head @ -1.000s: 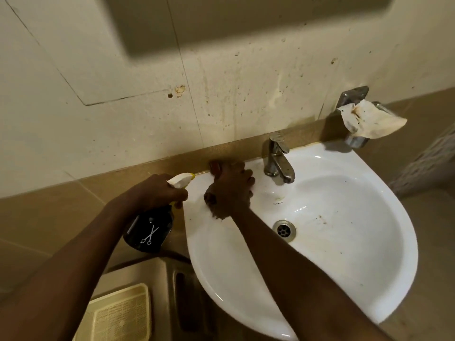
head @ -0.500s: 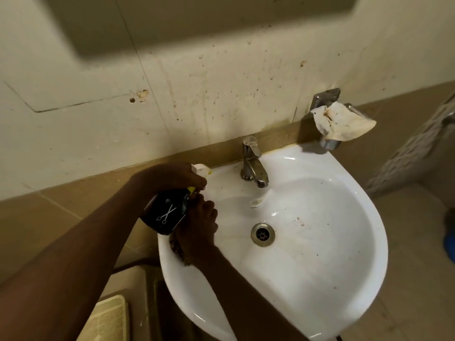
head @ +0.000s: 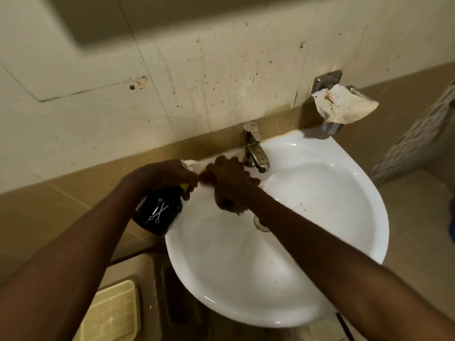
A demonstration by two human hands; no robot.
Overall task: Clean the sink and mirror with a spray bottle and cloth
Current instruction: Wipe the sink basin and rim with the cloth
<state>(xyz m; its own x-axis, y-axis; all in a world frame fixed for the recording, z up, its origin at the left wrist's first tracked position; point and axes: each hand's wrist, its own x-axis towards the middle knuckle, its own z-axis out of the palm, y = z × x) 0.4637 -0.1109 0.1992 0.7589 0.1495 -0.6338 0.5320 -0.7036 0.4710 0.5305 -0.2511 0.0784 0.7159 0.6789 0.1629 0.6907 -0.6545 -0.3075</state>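
Right grip: the right hand is curled on a dark cloth, pressed on the sink rim beside the tap
Left grip: the left hand is wrapped round the spray bottle, touching distance leftward; body hung down and outward
Unwiped bowl: rightward and nearer; right hand judged closer

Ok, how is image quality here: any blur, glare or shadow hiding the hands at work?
Head view: dim, warm light; right hand smeared by motion blur; small glare spots on the sink rim; a broad shadow across the upper wall; wide-angle bending at the edges.
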